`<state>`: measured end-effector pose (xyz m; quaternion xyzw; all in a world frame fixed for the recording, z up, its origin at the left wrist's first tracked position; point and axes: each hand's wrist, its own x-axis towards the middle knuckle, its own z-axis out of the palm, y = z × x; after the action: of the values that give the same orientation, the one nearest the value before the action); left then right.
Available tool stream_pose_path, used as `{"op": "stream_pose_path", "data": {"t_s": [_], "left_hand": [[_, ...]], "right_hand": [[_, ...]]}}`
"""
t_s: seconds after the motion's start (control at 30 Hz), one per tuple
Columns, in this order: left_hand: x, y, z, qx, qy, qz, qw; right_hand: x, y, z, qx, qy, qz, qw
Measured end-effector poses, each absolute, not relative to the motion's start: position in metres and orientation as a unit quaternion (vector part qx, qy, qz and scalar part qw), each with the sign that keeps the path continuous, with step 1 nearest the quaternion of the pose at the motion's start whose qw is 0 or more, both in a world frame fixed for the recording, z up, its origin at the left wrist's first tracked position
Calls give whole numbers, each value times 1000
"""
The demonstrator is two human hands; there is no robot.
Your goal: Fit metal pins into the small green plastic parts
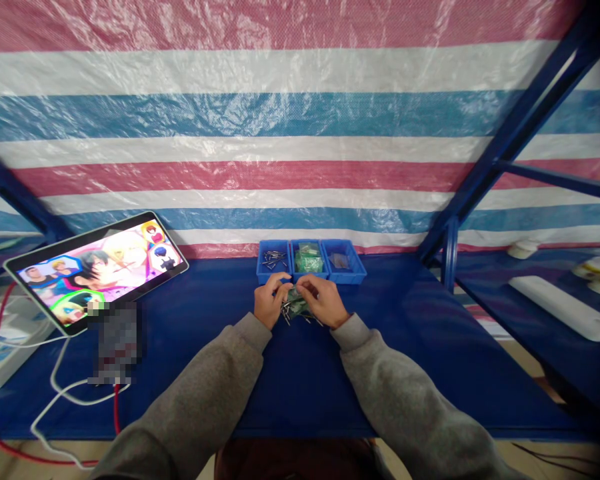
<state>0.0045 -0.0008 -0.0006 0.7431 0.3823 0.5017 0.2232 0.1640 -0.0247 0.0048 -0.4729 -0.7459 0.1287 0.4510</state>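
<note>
- A small, crumpled, greenish see-through plastic bag (pixel 295 305) was held low over the blue table, in front of the three bins, between the two hands.
- The left hand (pixel 271 300) was drawn in narrow, its fingertips closed on the bag's left side.
- The right hand (pixel 324 301) pinched the bag's upper edge, thumb and fingers together.
- Thin, dark metal pins (pixel 287 319) lay beneath and around the bag, partly hidden by the hands.
- Just beyond the hands, three blue plastic bins stood side by side: the left bin (pixel 261 260) held slim metal pieces, the middle bin (pixel 307 243) green-tinted packets, and the right bin (pixel 353 277) small clear-looking items, too blurred to name.
- The smooth blue table (pixel 405 353) spread around them.
- A tilted tablet with a colourful cartoon screen (pixel 105 267) stood well to the left, near white and red cables.
- Behind hung a red, white and blue striped plastic sheet (pixel 300 113).
</note>
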Motion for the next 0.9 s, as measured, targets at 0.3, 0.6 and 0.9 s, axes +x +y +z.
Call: {"op": "stream_pose_path", "data": {"t_s": [0.3, 0.6, 0.9], "left_hand": [[8, -2, 3, 724, 366, 538, 231], [6, 2, 0, 698, 398, 537, 257], [6, -4, 6, 722, 396, 530, 205]], "right_hand": [[168, -20, 2, -509, -727, 99, 450], [165, -24, 6, -492, -732, 108, 460], [165, -20, 2, -482, -740, 95, 460]]}}
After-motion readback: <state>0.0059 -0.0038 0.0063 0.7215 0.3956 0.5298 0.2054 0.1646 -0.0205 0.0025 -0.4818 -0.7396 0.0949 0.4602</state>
